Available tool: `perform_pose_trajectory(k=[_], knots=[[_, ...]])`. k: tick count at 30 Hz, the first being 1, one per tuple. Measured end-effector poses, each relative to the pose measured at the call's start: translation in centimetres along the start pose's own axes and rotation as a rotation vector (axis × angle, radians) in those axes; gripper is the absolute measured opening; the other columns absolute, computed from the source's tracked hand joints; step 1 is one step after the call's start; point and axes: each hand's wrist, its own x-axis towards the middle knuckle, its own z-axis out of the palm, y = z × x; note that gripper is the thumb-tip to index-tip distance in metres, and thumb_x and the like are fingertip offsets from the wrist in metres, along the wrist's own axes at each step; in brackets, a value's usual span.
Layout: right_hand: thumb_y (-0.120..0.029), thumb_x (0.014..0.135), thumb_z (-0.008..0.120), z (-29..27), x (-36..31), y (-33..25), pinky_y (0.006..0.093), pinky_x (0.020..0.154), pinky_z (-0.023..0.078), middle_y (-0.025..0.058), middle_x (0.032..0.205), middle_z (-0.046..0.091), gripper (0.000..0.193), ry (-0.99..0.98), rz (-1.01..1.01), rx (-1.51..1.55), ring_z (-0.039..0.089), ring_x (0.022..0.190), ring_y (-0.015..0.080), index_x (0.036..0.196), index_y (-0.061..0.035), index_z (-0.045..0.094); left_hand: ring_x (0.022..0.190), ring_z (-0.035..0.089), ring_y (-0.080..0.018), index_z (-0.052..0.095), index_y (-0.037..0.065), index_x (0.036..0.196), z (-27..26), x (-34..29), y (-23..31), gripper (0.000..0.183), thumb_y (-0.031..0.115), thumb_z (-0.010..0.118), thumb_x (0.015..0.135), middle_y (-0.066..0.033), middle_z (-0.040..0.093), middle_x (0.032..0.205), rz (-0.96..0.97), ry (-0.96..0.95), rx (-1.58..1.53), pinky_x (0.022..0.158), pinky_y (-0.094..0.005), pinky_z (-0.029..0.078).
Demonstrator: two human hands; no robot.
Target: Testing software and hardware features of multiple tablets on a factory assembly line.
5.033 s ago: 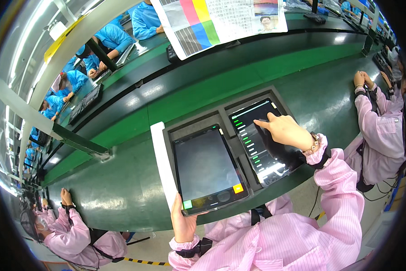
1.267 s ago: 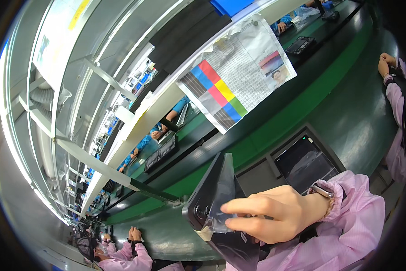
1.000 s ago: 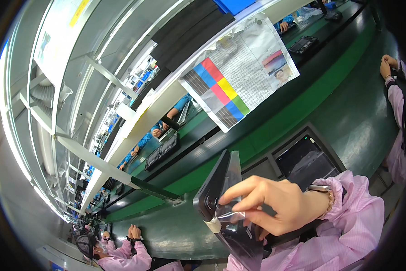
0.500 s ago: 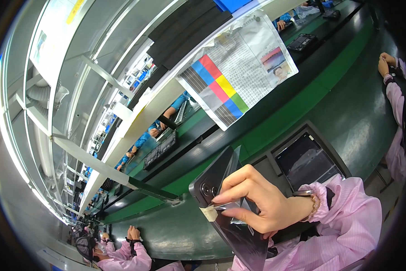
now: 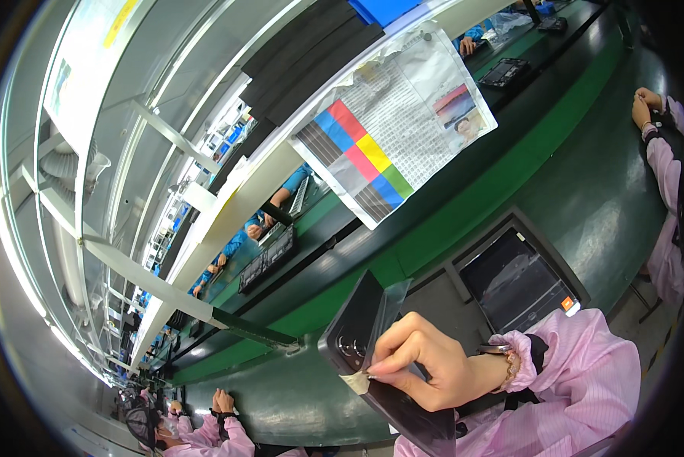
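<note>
A dark tablet-like device (image 5: 343, 324) with round camera lenses stands tilted at the lower middle. A beige tape tab (image 5: 355, 382) wraps its near left edge, just below the lenses. Clear film (image 5: 391, 301) sticks up loosely along the device's far side. My right hand (image 5: 426, 362) comes in from the right, thumb and forefinger pinched together on the film beside the tape tab. The exact edge between the fingertips is hard to make out. My left hand is hidden from view.
Right of the device, a black tray (image 5: 536, 228) holds a dark film-covered panel (image 5: 513, 278) with an orange label. A green bench (image 5: 296, 404) curves past. A metal post (image 5: 254, 333) and hanging printed sheet (image 5: 403, 122) stand beyond. Co-workers' hands (image 5: 647, 107) rest at right; another person (image 5: 159, 426) sits left.
My right hand has moved slightly down, its fingertips now closer together and nearer the tape tab. The device has shifted a little lower. An orange label on the trayed panel has come into view.
</note>
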Motion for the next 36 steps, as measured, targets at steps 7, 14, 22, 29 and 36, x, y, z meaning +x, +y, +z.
perform_pose_trajectory(k=[7, 14, 22, 29, 36], knots=[[0.013, 0.076, 0.064, 0.1, -1.2, -0.7, 0.0247, 0.059, 0.045, 0.0124, 0.085, 0.056, 0.016, 0.038, 0.102, 0.074, 0.060, 0.067, 0.0170, 0.089, 0.0029, 0.062, 0.054, 0.056, -0.0307, 0.044, 0.013, 0.124, -0.1, 0.0, 0.2, 0.043, 0.042, 0.041, 0.093, -0.0089, 0.060, 0.090, -0.005, 0.005, -0.007, 0.043, -0.0397, 0.043], [0.011, 0.074, 0.065, -0.2, -1.0, -2.5, 0.0238, 0.054, 0.044, 0.0102, 0.078, 0.055, 0.025, 0.033, 0.246, 0.008, 0.055, 0.062, 0.0137, 0.098, 0.0048, 0.064, 0.055, 0.056, -0.0316, 0.044, 0.013, 0.125, 0.0, -0.7, 0.2, 0.043, 0.042, 0.040, 0.093, -0.0096, 0.060, 0.091, 0.002, 0.019, -0.017, 0.043, -0.0403, 0.044], [0.006, 0.071, 0.068, 0.1, -1.4, -1.6, 0.0232, 0.046, 0.037, 0.0033, 0.077, 0.050, 0.041, -0.072, 0.092, -0.285, 0.050, 0.061, 0.0126, 0.111, -0.0030, 0.065, 0.056, 0.057, -0.0327, 0.043, 0.012, 0.125, 0.3, -2.3, 0.5, 0.043, 0.042, 0.040, 0.094, -0.0105, 0.060, 0.092, 0.024, 0.039, -0.021, 0.044, -0.0409, 0.045], [-0.004, 0.065, 0.072, -0.7, -0.6, -0.1, 0.0314, 0.073, 0.037, 0.0021, 0.093, 0.061, 0.035, -0.055, -0.006, -0.496, 0.055, 0.076, 0.0193, 0.099, -0.0081, 0.068, 0.057, 0.058, -0.0336, 0.043, 0.012, 0.125, 0.5, -2.9, 0.4, 0.043, 0.042, 0.039, 0.094, -0.0112, 0.060, 0.093, 0.040, 0.034, -0.032, 0.044, -0.0415, 0.046], [-0.003, 0.067, 0.058, -0.8, -1.9, 0.5, 0.0336, 0.085, 0.047, 0.0061, 0.100, 0.065, 0.036, -0.181, -0.180, -0.550, 0.062, 0.095, 0.0173, 0.102, -0.0052, 0.066, 0.058, 0.058, -0.0345, 0.043, 0.012, 0.126, 0.9, -3.2, 0.2, 0.043, 0.042, 0.039, 0.094, -0.0119, 0.060, 0.094, 0.052, 0.024, -0.051, 0.044, -0.0421, 0.047]])
